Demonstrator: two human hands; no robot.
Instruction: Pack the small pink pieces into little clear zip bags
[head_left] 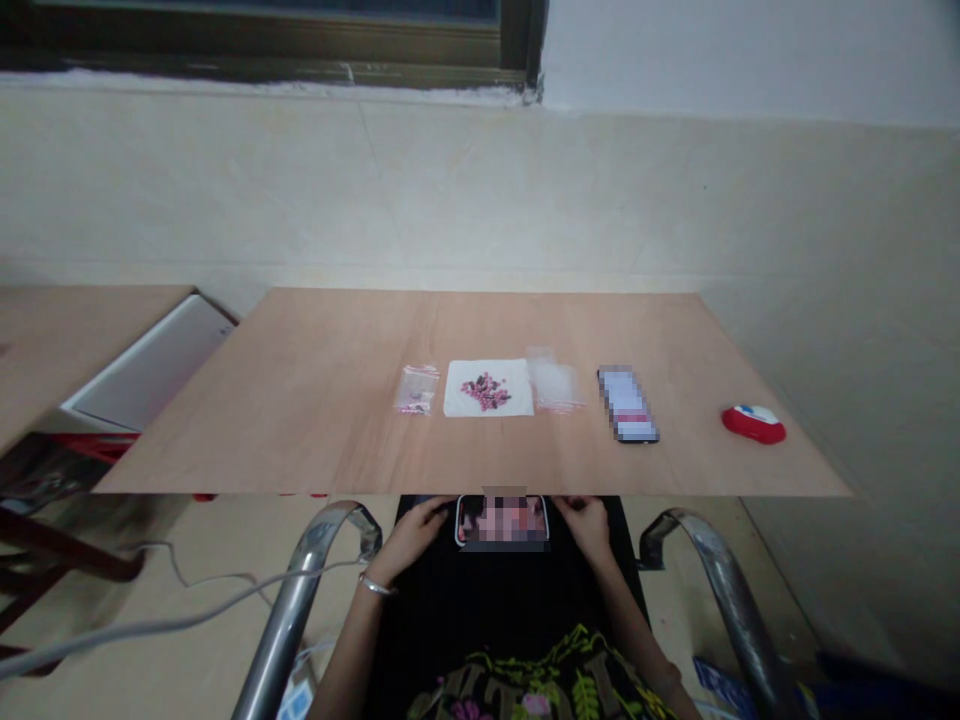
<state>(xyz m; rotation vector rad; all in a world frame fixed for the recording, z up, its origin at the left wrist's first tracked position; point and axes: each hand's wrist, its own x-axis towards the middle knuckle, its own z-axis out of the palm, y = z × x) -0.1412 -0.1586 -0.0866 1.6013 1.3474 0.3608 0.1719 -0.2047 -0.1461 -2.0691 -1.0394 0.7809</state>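
Both my hands hold a phone (501, 521) flat over my lap, just below the near edge of the wooden table (315, 420). My left hand (415, 533) grips its left end, and my right hand (586, 524) grips its right end, fingers curled round it. On the table ahead lies a white cloth (517, 402) with a small heap of pink and dark beads (486, 390). A small clear bag (417, 389) with pink bits lies left of the cloth, and other clear bags (555, 385) lie right of it.
A second phone (628, 405) lies on the table further right, and a red and white object (754, 423) near the right edge. Chrome chair armrests (300, 590) flank my lap. A white cable (187, 600) trails at left. A white board (150, 370) leans beside another table.
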